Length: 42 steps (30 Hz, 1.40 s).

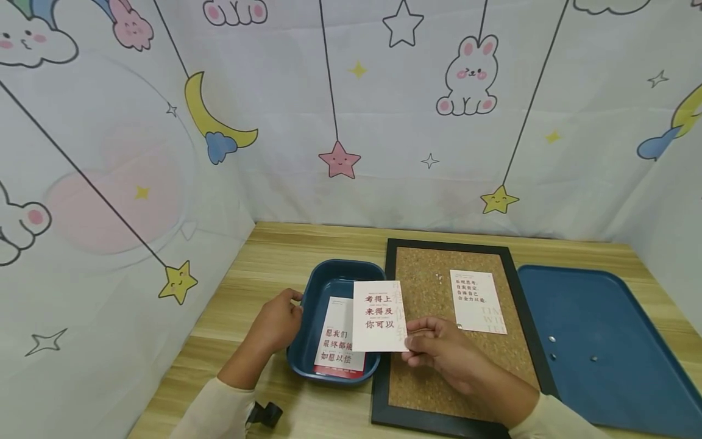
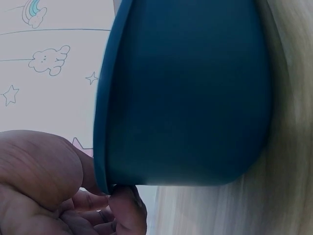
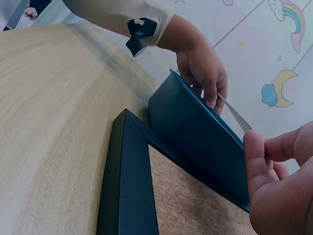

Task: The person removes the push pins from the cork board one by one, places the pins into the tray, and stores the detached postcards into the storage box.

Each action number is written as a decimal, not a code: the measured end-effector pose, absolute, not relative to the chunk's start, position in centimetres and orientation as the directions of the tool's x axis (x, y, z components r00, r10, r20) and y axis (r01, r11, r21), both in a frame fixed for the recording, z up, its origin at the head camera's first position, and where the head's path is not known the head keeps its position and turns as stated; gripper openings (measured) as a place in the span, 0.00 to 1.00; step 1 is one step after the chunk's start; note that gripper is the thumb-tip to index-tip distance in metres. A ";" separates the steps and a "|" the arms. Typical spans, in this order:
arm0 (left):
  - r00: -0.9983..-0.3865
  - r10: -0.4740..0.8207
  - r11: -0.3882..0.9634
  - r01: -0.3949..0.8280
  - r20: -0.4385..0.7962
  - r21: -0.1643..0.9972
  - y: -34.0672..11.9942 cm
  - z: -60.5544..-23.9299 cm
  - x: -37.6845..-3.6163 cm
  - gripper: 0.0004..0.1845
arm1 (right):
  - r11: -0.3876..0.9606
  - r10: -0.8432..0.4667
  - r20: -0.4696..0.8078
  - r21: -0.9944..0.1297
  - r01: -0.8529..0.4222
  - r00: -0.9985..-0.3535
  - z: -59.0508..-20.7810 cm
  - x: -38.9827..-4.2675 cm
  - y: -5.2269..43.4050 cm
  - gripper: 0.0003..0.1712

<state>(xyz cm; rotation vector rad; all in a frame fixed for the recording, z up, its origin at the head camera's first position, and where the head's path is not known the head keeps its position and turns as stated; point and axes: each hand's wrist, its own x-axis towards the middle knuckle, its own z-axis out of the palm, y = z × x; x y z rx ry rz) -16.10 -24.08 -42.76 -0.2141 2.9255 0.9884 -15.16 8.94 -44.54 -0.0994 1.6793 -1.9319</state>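
Note:
In the head view my right hand (image 1: 446,353) pinches a white card (image 1: 377,305) with red Chinese characters by its right edge. The card is above the right side of a dark blue plastic bin (image 1: 351,264), hiding part of it. Another card (image 1: 331,317), with a red lower edge, lies inside the bin. At the bin's left side my left hand (image 1: 280,320) holds the rim; the left wrist view has the rim (image 2: 100,122) between thumb and finger. The card (image 3: 234,112) appears almost edge-on in the right wrist view, between the fingertips.
Right of the bin lies a black-framed cork board (image 1: 422,378) with a white card (image 1: 477,299) on it. Several small shiny pieces lie on a blue tray (image 1: 614,317) farther right. Printed cloth (image 1: 378,195) stands behind the wooden table (image 1: 274,256).

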 end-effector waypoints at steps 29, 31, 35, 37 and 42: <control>-0.990 -0.115 0.793 -0.140 -0.079 0.593 -24.0 -42.7 -16.1 0.15 | -0.060 -0.446 -0.316 -0.923 0.381 -0.837 -44.8 -15.0 6.6 0.22; -0.991 -0.113 0.792 -0.136 -0.076 0.595 -24.1 -42.7 -16.1 0.15 | -0.057 -0.445 -0.318 -0.923 0.381 -0.837 -44.8 -15.0 6.5 0.22; -0.992 -0.108 0.794 -0.127 -0.069 0.594 -24.0 -42.7 -16.0 0.15 | -0.057 -0.449 -0.310 -0.926 0.373 -0.838 -44.8 -14.9 6.3 0.22; -0.992 -0.107 0.796 -0.125 -0.066 0.592 -24.0 -42.8 -16.0 0.15 | -0.059 -0.449 -0.310 -0.926 0.374 -0.838 -44.7 -14.9 6.2 0.22; -0.992 -0.106 0.798 -0.123 -0.063 0.590 -23.9 -42.7 -16.0 0.15 | -0.066 -0.452 -0.313 -0.922 0.382 -0.835 -44.7 -14.8 6.0 0.22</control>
